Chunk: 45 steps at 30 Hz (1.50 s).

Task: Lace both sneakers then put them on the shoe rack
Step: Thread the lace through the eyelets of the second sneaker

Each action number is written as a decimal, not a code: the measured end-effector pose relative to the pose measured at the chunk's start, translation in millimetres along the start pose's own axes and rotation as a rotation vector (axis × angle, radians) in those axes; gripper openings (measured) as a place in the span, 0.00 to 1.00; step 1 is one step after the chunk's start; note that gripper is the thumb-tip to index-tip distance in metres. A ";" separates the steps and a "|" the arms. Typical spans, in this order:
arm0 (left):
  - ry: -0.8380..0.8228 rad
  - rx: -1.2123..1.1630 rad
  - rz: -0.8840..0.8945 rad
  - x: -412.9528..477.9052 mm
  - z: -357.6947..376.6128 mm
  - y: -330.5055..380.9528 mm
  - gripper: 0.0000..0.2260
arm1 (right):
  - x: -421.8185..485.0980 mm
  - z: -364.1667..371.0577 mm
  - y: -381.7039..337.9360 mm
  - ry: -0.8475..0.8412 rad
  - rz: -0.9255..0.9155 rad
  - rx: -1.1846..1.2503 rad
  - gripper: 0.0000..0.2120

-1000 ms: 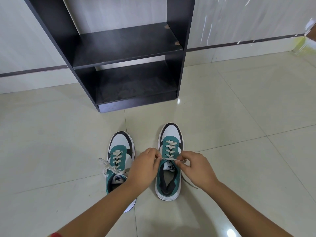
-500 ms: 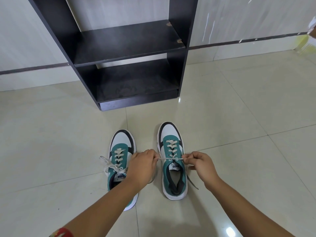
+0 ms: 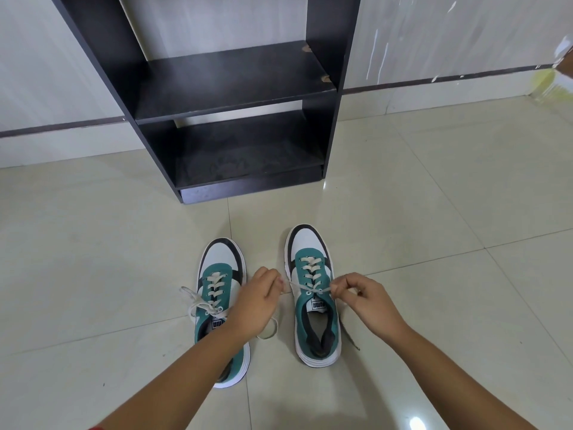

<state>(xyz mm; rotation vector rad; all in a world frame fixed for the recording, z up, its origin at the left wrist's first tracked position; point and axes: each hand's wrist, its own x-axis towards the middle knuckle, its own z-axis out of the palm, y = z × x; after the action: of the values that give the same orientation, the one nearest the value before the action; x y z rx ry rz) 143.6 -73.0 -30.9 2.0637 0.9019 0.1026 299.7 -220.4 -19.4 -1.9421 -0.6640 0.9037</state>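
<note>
Two green, white and black sneakers stand side by side on the floor, toes pointing at the rack. The left sneaker (image 3: pixel 217 274) has cream laces tied in a bow at its left side; my left forearm covers its heel. The right sneaker (image 3: pixel 311 274) is laced up to the top eyelets. My left hand (image 3: pixel 257 302) pinches one end of its lace (image 3: pixel 296 286) and my right hand (image 3: pixel 366 301) pinches the other, the lace stretched across the tongue. The dark shoe rack (image 3: pixel 235 79) stands beyond, its two shelves bare.
Pale glossy floor tiles (image 3: pixel 434 212) surround the sneakers. The rack backs onto a light wall (image 3: pixel 449 35) with a dark stripe. A loose loop of lace (image 3: pixel 268 332) lies on the floor between the sneakers.
My hands have drawn apart, from close together over the right sneaker's tongue to either side of it, pulling the lace ends outward and taut.
</note>
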 end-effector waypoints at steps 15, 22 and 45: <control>-0.185 -0.708 -0.026 -4.4 -6.7 53.4 0.11 | 7.7 11.2 -31.9 -0.167 -0.022 0.568 0.09; -0.228 -0.571 0.088 -3.2 -5.7 47.7 0.07 | 10.9 20.5 -26.9 -0.159 0.041 0.593 0.10; -0.147 -0.610 -0.069 3.0 -1.7 43.7 0.04 | 12.8 23.8 -22.1 -0.113 -0.085 0.408 0.05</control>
<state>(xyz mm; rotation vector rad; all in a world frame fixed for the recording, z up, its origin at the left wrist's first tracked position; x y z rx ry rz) 169.7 -86.2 1.8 1.4527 0.7357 0.1646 286.1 -188.9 -13.0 -1.5003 -0.5700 1.0129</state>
